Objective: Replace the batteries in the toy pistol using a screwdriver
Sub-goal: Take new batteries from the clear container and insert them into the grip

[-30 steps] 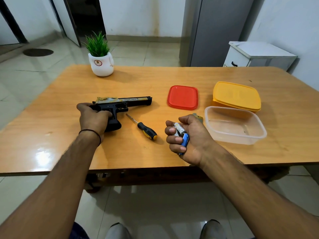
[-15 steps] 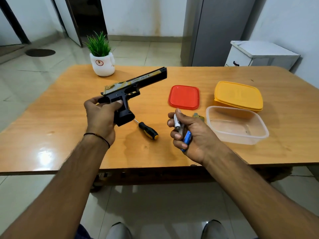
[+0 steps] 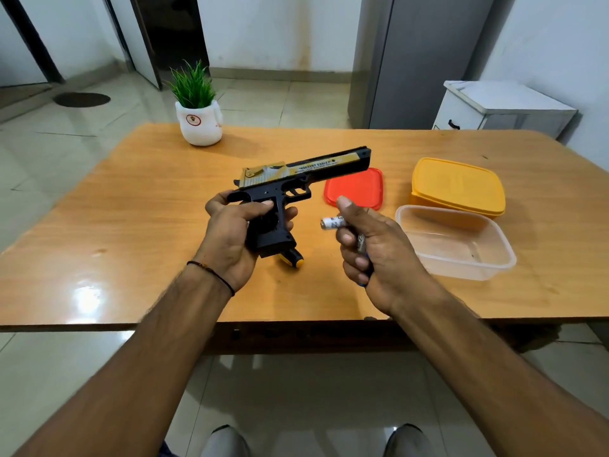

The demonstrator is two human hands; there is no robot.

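My left hand (image 3: 232, 234) grips the black and gold toy pistol (image 3: 298, 178) by its handle, lifted above the table with the barrel pointing right and away. My right hand (image 3: 374, 249) is closed around several batteries; a white battery (image 3: 331, 222) sticks out between thumb and forefinger, pointing toward the pistol's grip, a short gap away. A bit of blue shows at the bottom of that fist. The screwdriver (image 3: 291, 257) lies on the table under the pistol's grip, only its black and yellow handle showing.
On the wooden table (image 3: 131, 232) lie a red lid (image 3: 357, 189), a closed yellow box (image 3: 458, 184) and an open clear plastic container (image 3: 458, 245) to the right. A potted plant (image 3: 197, 110) stands at the back. My shoes show below the near table edge.
My left hand lifted the pistol off the table and brought it toward the middle. My right hand opened a little and pushed one white battery out toward the pistol's grip.
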